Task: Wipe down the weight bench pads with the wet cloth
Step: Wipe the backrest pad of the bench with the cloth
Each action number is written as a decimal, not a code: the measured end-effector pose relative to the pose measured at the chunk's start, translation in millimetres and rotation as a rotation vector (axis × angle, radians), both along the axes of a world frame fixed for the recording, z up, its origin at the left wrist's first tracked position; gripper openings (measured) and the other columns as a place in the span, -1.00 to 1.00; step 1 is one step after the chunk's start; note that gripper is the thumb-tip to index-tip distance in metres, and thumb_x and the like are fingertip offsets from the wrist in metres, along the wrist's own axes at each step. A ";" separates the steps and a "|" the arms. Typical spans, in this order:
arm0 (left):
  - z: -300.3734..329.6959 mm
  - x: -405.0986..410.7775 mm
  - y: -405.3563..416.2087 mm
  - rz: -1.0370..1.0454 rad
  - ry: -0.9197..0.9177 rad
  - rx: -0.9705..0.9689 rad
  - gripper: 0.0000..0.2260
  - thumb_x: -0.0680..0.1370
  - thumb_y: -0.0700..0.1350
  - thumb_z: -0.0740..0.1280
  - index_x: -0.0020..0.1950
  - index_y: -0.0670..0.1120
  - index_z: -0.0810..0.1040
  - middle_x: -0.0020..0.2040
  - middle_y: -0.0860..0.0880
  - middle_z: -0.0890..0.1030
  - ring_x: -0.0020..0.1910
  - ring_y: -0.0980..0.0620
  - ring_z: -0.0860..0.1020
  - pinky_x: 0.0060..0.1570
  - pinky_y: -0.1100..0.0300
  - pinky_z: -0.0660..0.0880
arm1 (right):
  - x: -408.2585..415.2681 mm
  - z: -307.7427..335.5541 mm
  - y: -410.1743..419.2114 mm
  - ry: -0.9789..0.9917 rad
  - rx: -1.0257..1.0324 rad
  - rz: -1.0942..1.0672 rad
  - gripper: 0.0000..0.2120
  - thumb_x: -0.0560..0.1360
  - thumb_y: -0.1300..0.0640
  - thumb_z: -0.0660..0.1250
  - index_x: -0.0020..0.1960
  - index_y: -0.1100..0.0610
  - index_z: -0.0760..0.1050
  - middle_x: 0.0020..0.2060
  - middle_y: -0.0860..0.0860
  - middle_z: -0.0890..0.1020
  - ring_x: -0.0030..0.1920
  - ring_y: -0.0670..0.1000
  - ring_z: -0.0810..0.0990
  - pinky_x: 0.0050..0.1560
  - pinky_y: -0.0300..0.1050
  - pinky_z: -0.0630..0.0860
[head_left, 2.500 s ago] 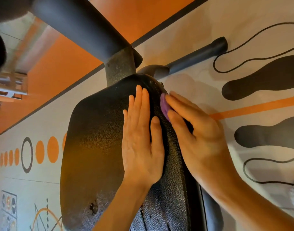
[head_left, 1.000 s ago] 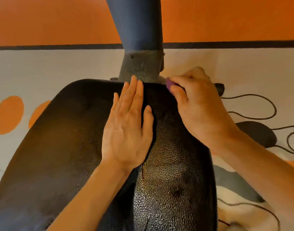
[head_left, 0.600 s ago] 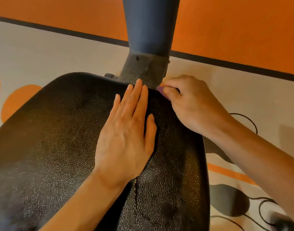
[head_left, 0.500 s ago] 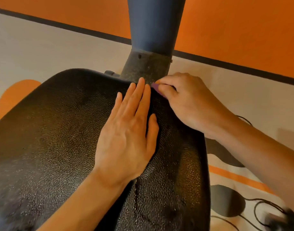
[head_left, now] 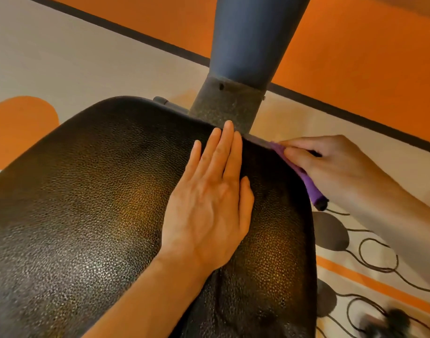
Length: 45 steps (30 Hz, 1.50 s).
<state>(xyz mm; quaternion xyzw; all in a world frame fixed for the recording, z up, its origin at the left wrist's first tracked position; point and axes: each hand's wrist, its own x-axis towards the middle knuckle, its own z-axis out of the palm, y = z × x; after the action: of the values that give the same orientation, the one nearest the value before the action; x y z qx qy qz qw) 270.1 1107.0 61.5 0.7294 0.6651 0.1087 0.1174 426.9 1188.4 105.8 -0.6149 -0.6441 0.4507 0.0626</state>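
Wiping in progress; entry for the black pad [head_left: 92, 191] of the weight bench.

Item, my left hand [head_left: 209, 206]: laid flat on the top of the pad, fingers straight and together, fingertips reaching the far edge by the grey post [head_left: 233, 103]. It holds nothing; I judge it is steadying the pad.

Item, my right hand [head_left: 331, 167]: fingers curled round the purple cloth [head_left: 306, 179], which is folded or rolled into a narrow strip and pressed against the pad's right-hand rim, near the far corner.

Item, condition of the pad: the textured top glistens in patches, most at the near side and around the centre seam. I take that for damp from wiping, though shine from the lamp alone would look much the same, so I cannot be sure.

Item, done, by my judgement: much of the top face. In hand: the right rim. Left: the remainder of that rim toward me, the left side, and any other pads of the bench, none of which shows here.

Item, floor [head_left: 63, 57]: cream with orange and dark printed shapes.
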 end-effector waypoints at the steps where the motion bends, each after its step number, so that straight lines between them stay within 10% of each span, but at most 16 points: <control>1: -0.1 -0.2 -0.1 0.000 0.003 -0.004 -0.46 0.65 0.02 -0.03 0.59 -0.20 0.11 0.60 -0.14 0.08 0.59 -0.06 0.06 0.56 -0.02 0.05 | -8.2 -5.6 6.7 -0.028 0.035 0.030 -0.75 0.62 0.06 0.15 0.00 -0.06 0.62 -0.18 -0.03 0.63 -0.22 -0.08 0.55 -0.34 -0.31 0.31; 4: -0.1 -1.0 0.3 0.006 0.009 -0.003 -0.46 0.65 0.03 -0.02 0.58 -0.19 0.11 0.60 -0.14 0.09 0.59 -0.04 0.06 0.56 0.00 0.05 | -37.7 -9.5 21.3 -0.100 0.090 0.136 -0.70 0.62 0.10 0.13 -0.04 0.18 0.60 -0.31 0.03 0.57 -0.29 0.01 0.51 -0.39 -0.28 0.33; 10: -1.5 -1.1 -0.4 0.011 -0.028 -0.010 -0.46 0.65 0.04 -0.01 0.59 -0.17 0.10 0.61 -0.11 0.07 0.60 -0.01 0.05 0.56 0.01 0.06 | -7.0 3.9 12.5 0.063 -0.102 0.029 -0.80 0.59 -0.04 0.18 -0.02 -0.23 0.57 -0.06 0.01 0.68 -0.05 -0.05 0.63 0.10 -0.01 0.55; 16: 6.0 -3.4 2.9 0.073 -0.202 -0.001 -0.46 0.65 0.03 0.02 0.60 -0.13 0.08 0.62 -0.04 0.06 0.60 0.09 -0.01 0.56 0.18 -0.11 | -52.4 -11.9 36.8 0.082 0.007 0.187 -0.73 0.61 0.00 0.17 0.26 -0.12 0.51 0.21 -0.19 0.55 0.16 -0.22 0.47 0.05 -0.42 0.35; 28: 2.8 -93.0 -1.5 0.314 -0.027 0.023 -0.49 0.66 0.01 -0.01 0.58 -0.16 0.15 0.60 -0.09 0.11 0.59 0.01 0.03 0.55 0.20 -0.15 | -78.7 -16.8 46.1 0.060 0.093 0.256 -0.76 0.59 0.00 0.20 0.18 -0.08 0.57 -0.14 -0.29 0.55 -0.20 -0.40 0.48 -0.25 -0.58 0.37; 36: 5.6 -89.4 -1.5 0.328 -0.022 0.030 -0.49 0.67 -0.01 0.03 0.58 -0.18 0.14 0.61 -0.11 0.10 0.60 -0.02 0.04 0.57 0.09 -0.08 | -97.2 -19.6 55.1 -0.028 -0.002 0.213 -0.72 0.60 0.03 0.17 -0.03 0.14 0.61 -0.16 0.08 0.63 -0.30 -0.13 0.48 -0.36 -0.37 0.32; 42: 5.4 -90.6 -1.3 0.335 -0.028 0.024 -0.50 0.67 -0.02 0.04 0.59 -0.17 0.14 0.61 -0.09 0.09 0.60 0.00 0.04 0.57 0.10 -0.08 | -59.0 -11.8 38.9 -0.015 0.036 0.233 -0.84 0.58 -0.07 0.18 -0.01 -0.20 0.55 -0.24 -0.30 0.55 -0.22 -0.33 0.55 -0.34 -0.53 0.37; 45: 5.5 -89.8 -1.5 0.339 -0.018 0.021 -0.50 0.67 -0.02 0.03 0.59 -0.17 0.13 0.61 -0.09 0.10 0.60 -0.01 0.04 0.58 0.05 -0.04 | -56.0 -10.9 39.3 -0.026 -0.007 0.177 -0.78 0.59 -0.03 0.18 -0.09 -0.13 0.59 -0.19 -0.17 0.62 -0.22 -0.27 0.55 -0.27 -0.38 0.43</control>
<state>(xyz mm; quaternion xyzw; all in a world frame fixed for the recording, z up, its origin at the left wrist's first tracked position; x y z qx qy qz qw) 180.4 1105.5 67.0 0.6068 0.7764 0.1406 0.0958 371.0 1227.7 94.9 -0.5617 -0.6951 0.4486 0.0120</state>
